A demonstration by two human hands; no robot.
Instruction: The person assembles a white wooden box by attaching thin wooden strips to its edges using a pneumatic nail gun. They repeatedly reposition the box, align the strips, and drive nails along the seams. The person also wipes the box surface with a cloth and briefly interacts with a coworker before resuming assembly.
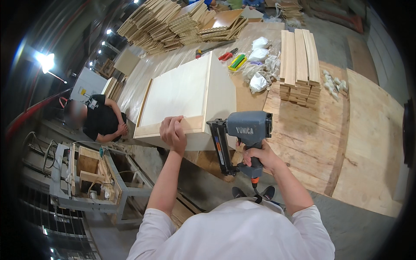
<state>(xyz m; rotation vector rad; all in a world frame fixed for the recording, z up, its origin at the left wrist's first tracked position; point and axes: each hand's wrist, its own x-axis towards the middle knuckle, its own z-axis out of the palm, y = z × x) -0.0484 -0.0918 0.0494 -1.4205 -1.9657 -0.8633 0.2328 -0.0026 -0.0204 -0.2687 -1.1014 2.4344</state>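
Observation:
A pale wooden box (175, 93), like a drawer or cabinet carcass, lies on the table with its white panel facing up. My left hand (173, 133) grips its near edge, fingers curled over the wooden rail. In my right hand (262, 157) is a grey pneumatic nail gun (249, 125), held by its handle. The gun's nose is close to the box's near right corner; whether they touch I cannot tell. An orange fitting (255, 180) joins the handle to a dark air hose.
Stacked wooden slats (299, 60) stand on the right of the table (312, 138), with white plastic bags (259, 82) beside them. Red-handled pliers (226, 56) and a yellow-green item lie beyond the box. Panels (173, 21) are piled far back. A person (102, 112) is at the left, near a metal-framed machine (86, 182).

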